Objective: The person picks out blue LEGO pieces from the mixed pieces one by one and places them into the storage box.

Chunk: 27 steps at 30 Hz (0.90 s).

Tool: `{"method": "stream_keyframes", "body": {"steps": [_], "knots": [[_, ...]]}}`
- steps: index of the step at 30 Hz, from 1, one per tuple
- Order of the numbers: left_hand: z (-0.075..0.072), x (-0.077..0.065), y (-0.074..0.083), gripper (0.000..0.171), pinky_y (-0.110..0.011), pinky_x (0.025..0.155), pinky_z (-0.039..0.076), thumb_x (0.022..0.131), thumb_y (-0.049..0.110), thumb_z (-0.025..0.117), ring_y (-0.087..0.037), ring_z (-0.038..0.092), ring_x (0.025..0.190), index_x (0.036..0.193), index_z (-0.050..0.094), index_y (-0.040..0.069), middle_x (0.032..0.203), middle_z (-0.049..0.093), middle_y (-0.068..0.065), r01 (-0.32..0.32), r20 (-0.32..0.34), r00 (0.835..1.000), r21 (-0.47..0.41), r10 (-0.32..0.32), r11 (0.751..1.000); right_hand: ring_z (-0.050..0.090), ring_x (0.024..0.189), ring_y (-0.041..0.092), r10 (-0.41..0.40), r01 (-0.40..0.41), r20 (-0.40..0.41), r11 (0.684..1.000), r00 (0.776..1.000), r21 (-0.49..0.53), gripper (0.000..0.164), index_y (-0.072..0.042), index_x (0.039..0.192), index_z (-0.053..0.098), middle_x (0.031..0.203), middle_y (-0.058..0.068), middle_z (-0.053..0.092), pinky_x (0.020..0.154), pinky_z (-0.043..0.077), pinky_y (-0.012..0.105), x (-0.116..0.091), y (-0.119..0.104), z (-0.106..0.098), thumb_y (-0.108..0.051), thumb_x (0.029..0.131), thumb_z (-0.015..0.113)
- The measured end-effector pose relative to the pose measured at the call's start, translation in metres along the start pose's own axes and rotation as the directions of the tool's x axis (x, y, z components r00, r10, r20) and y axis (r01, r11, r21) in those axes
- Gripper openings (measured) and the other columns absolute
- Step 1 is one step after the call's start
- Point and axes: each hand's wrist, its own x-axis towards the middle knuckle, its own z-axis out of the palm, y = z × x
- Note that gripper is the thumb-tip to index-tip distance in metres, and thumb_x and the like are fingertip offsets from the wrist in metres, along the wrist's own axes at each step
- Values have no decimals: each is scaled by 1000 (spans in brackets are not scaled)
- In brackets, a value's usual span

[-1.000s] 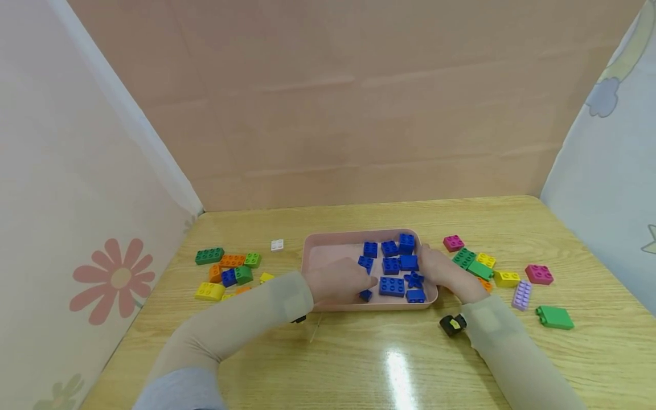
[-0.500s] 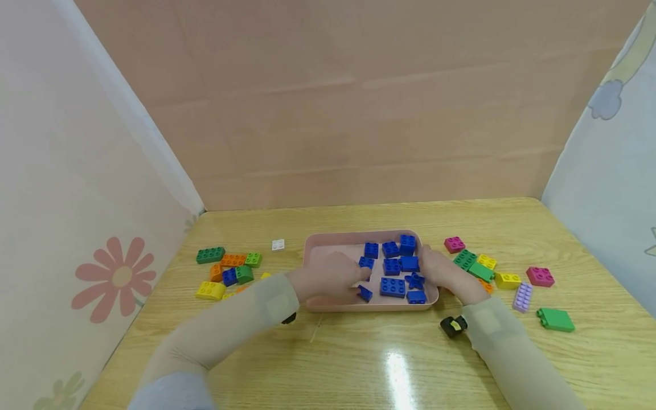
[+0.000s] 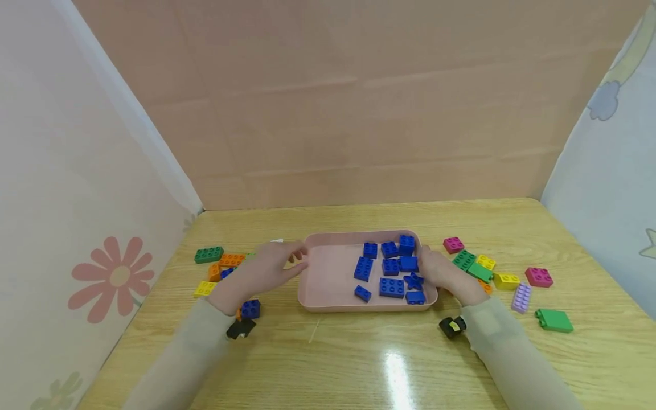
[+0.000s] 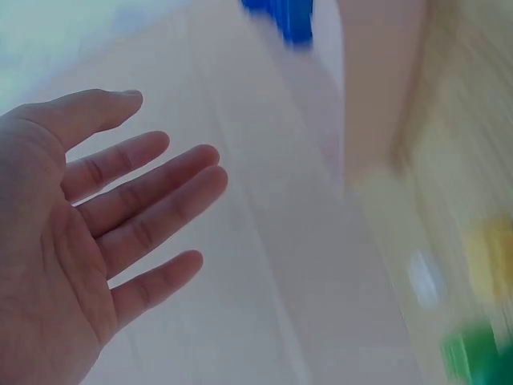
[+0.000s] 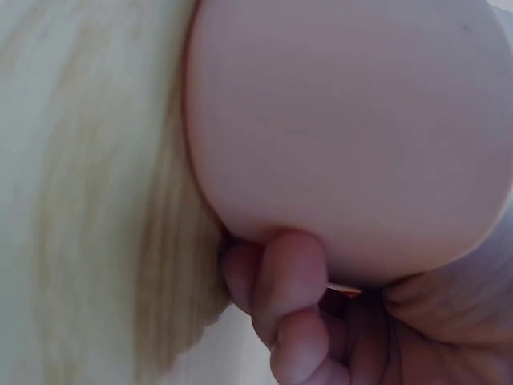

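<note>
A shallow pink tray (image 3: 328,279) sits on the table with several blue toy bricks (image 3: 392,287) in its middle and right part. One blue piece (image 3: 413,281) is star-shaped. My right hand (image 3: 446,274) grips the tray's right end; in the right wrist view its curled fingers (image 5: 292,277) press against the outside of the pink wall. My left hand (image 3: 261,270) is held over the table's left side, fingertips right at the tray's left rim. In the left wrist view that hand (image 4: 96,216) shows spread, relaxed fingers with nothing between them.
Left of the tray lie a green brick (image 3: 209,254), an orange brick (image 3: 232,260), a yellow brick (image 3: 204,289) and a blue brick (image 3: 250,309), partly behind my left arm. Right of it are several green, yellow, magenta (image 3: 539,277) and lilac bricks (image 3: 521,297). A beige wall (image 3: 359,142) stands behind.
My left hand has drawn back leftward from among the blue bricks to the tray's left rim, and a long blue brick now shows fully. My right hand stays on the tray.
</note>
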Motion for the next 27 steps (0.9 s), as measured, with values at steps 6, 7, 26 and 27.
{"method": "stream_keyframes", "body": {"steps": [6, 7, 26, 27], "knots": [[-15, -43, -56, 23, -38, 67, 52, 94, 27, 65, -22, 65, 83, 108, 64, 9, 93, 68, -3, 241, -100, 965, -11, -241, 970, 57, 91, 34, 19, -19, 4, 1000, 1000, 5, 45, 24, 133, 17, 111, 32, 53, 83, 49, 48, 1, 0, 1, -10, 105, 25], [-17, -49, -64, 24, -40, 68, 52, 93, 26, 65, -25, 65, 84, 107, 64, 7, 93, 69, -5, 266, -102, 959, -12, -265, 964, 57, 89, 34, 5, -5, -4, 1000, 1000, -12, 43, 25, 131, 20, 108, 32, 54, 82, 50, 47, 1, 1, 1, -8, 105, 26], [4, -85, -125, 53, -53, 81, 49, 88, 31, 70, -38, 62, 96, 125, 57, -5, 114, 64, -22, 436, 79, 894, 69, -440, 898, 59, 79, 30, -75, 70, -45, 993, 996, -95, 34, 26, 120, 30, 90, 26, 58, 76, 52, 46, 0, 0, 2, -2, 102, 32], [5, -83, -126, 52, -53, 81, 49, 87, 30, 71, -37, 63, 94, 124, 58, -5, 111, 65, -21, 435, 87, 893, 80, -441, 897, 59, 80, 30, -71, 67, -41, 993, 997, -96, 34, 26, 121, 29, 91, 27, 58, 76, 52, 46, 1, 0, 2, -2, 102, 32]]}}
